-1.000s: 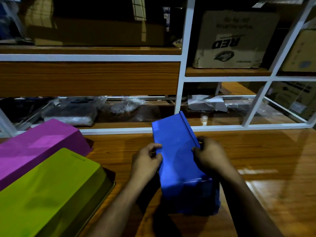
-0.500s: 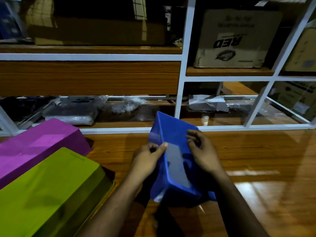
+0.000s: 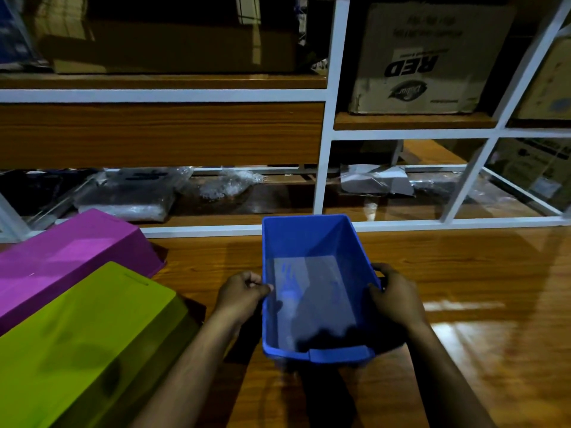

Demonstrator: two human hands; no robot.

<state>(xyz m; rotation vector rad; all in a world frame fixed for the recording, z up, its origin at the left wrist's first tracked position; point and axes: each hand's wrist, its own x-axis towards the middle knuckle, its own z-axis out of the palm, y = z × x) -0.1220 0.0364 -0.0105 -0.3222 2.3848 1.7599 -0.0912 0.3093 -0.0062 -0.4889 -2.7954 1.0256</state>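
Observation:
A blue plastic bin (image 3: 312,242) sits upright with its opening facing up, in the middle of the wooden table (image 3: 463,273). Nothing lies inside it. My left hand (image 3: 241,296) grips the bin's left rim, thumb over the edge. My right hand (image 3: 394,296) grips the right rim, fingers curled round the outside.
A lime-green bin (image 3: 83,341) and a purple bin (image 3: 65,251) lie upside down at the left. Behind the table stands a white-framed shelf (image 3: 326,149) with plastic-wrapped goods (image 3: 129,193) and a cardboard box (image 3: 429,57).
The blue bin was bottom-up a second ago, then tilted on its side. Both hands have turned it over, and it now rests open side up.

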